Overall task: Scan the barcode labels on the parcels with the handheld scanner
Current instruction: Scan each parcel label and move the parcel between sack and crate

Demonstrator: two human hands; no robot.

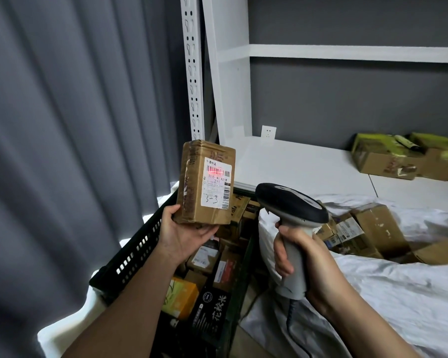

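Note:
My left hand (184, 235) holds a small brown cardboard parcel (192, 187) upright by its bottom end, above the black crate. Its white barcode label (216, 184) faces me, and a red scan line glows across the top barcode. My right hand (301, 264) grips the grey handle of the handheld scanner (292, 202). The scanner's dark head points left at the label, a short way right of the parcel. Its coiled cable hangs down from the handle.
A black plastic crate (137, 249) under my left arm holds several parcels and boxes. More cardboard parcels (367, 233) lie on white bedding to the right. A white shelf (303, 164) behind carries green-brown boxes (388, 156). A grey curtain hangs at left.

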